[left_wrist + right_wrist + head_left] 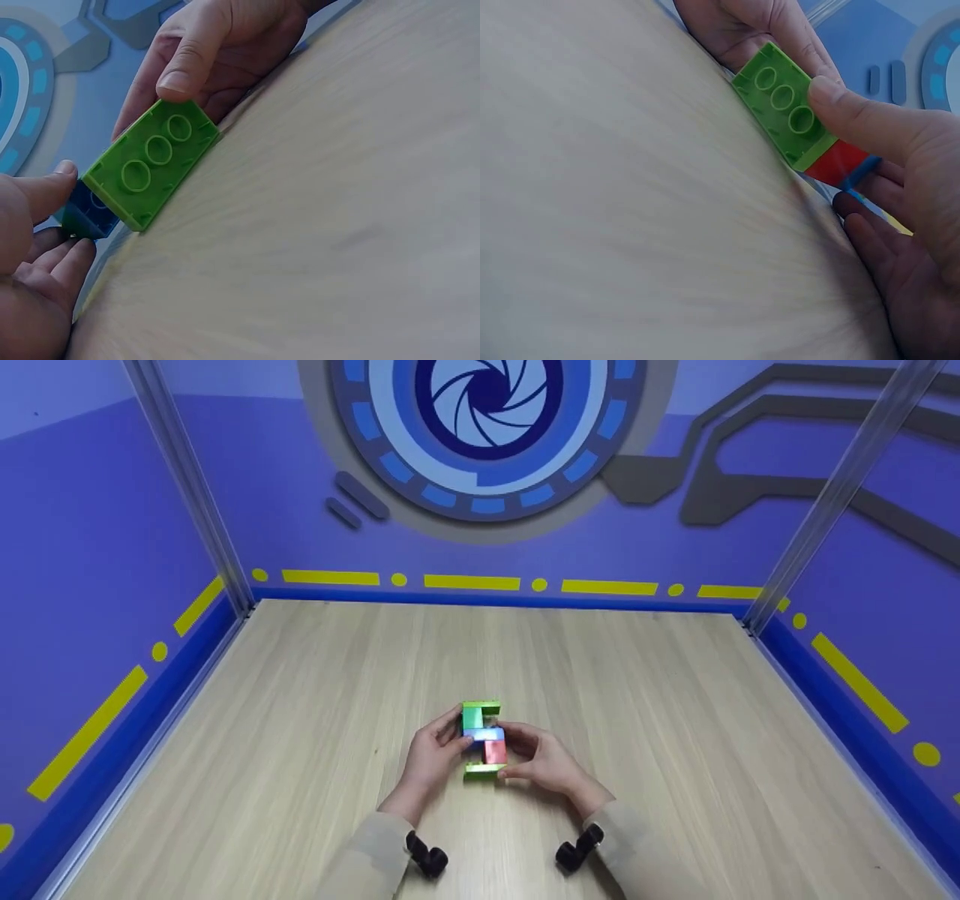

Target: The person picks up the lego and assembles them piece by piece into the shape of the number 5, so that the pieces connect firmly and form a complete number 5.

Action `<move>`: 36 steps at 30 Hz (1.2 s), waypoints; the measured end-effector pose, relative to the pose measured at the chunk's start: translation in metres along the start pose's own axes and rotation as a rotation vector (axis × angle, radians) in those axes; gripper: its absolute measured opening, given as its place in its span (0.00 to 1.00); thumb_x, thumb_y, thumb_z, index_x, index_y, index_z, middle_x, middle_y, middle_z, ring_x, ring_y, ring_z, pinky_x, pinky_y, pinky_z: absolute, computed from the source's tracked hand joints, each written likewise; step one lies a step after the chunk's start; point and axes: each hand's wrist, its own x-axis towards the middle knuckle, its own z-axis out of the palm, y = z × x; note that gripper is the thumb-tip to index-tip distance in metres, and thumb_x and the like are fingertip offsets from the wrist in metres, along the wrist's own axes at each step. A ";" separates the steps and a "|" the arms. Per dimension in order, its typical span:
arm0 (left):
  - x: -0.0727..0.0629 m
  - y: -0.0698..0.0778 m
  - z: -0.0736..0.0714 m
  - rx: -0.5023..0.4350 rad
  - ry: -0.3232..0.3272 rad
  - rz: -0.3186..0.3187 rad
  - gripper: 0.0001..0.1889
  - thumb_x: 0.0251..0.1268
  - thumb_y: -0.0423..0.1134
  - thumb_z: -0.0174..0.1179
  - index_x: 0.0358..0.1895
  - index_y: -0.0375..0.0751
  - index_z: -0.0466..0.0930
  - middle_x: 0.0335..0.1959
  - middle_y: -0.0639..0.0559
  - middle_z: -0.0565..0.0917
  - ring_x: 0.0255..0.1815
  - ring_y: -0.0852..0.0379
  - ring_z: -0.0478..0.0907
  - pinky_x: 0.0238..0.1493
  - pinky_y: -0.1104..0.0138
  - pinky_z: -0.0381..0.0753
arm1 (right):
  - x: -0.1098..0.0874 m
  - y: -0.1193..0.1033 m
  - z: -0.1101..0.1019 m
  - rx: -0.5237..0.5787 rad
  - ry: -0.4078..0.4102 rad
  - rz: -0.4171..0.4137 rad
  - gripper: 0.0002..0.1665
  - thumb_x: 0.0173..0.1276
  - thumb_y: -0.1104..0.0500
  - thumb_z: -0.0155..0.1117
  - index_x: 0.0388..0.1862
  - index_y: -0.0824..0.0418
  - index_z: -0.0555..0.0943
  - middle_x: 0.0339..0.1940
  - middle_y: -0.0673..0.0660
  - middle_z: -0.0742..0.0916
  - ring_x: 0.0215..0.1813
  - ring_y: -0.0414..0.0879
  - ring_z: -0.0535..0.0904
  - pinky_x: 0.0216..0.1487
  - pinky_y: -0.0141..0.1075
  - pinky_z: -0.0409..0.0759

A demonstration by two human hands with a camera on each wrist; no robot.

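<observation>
Both hands hold one stack of toy building bricks low over the table, its layers edge-on to the head view. A lime brick forms the near end, its hollow underside with round tubes facing the wrist cameras. Behind it come a red brick, a blue brick, a green brick and a second lime brick at the far end. My left hand grips the left side, thumb at the blue brick. My right hand pinches the right side, thumb at the near lime brick's corner.
A wood-grain table lies beneath the hands. Blue-purple printed panels with yellow markings enclose its back and sides, joined by metal corner posts. Black wrist mounts sit at both sleeves.
</observation>
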 end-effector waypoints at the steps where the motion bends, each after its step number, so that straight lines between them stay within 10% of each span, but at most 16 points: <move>1: 0.000 0.000 0.000 -0.004 -0.006 0.002 0.35 0.68 0.24 0.63 0.77 0.34 0.63 0.78 0.30 0.62 0.79 0.35 0.61 0.72 0.57 0.72 | 0.000 0.000 0.000 -0.003 0.004 0.009 0.47 0.55 0.65 0.82 0.73 0.69 0.72 0.72 0.67 0.78 0.73 0.62 0.75 0.76 0.51 0.71; 36: 0.003 -0.001 -0.001 0.208 -0.028 0.027 0.33 0.67 0.23 0.63 0.75 0.29 0.65 0.76 0.29 0.66 0.77 0.35 0.65 0.72 0.54 0.74 | 0.000 0.000 -0.002 -0.053 0.000 0.042 0.46 0.56 0.60 0.83 0.72 0.68 0.73 0.70 0.68 0.80 0.69 0.60 0.78 0.72 0.50 0.76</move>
